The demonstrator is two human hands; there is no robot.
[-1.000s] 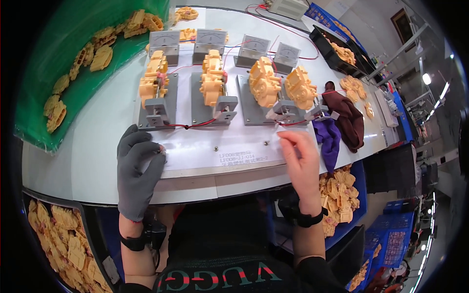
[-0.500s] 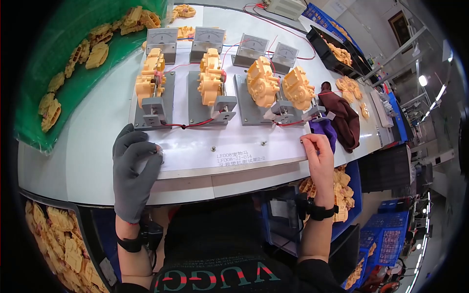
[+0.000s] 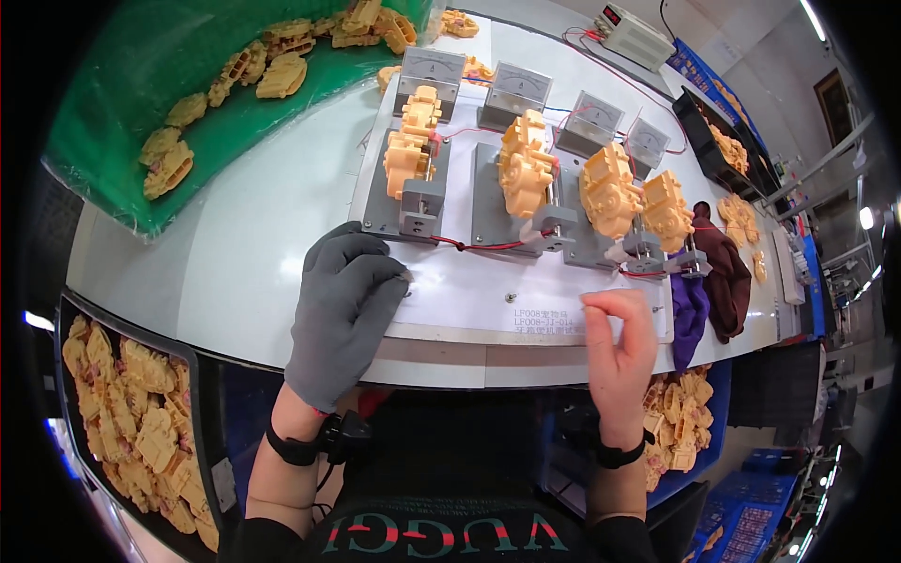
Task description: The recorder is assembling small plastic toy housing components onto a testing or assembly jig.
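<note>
My left hand (image 3: 343, 310), in a grey glove, rests knuckles-up on the white base board (image 3: 469, 286) near the table's front edge, fingers curled under with nothing visible in them. It lies just in front of the leftmost grey test fixture (image 3: 413, 202), which carries a yellow plastic toy part (image 3: 410, 150). My bare right hand (image 3: 619, 352) hovers at the front edge, its thumb and fingertips pinched together; nothing shows between them. Three more fixtures with yellow parts (image 3: 526, 164) (image 3: 610, 192) (image 3: 668, 208) stand in a row beyond it.
Grey meter boxes (image 3: 430, 68) stand behind the fixtures, joined by red wires. A green-lined bin (image 3: 141, 103) at far left holds yellow parts. Bins of yellow parts sit below the table at left (image 3: 131, 422) and right (image 3: 680, 422). Brown and purple cloths (image 3: 718, 272) lie at right.
My right hand has drawn back from the rightmost fixture to the table's front edge and closed its fingers. My left hand has stayed in place.
</note>
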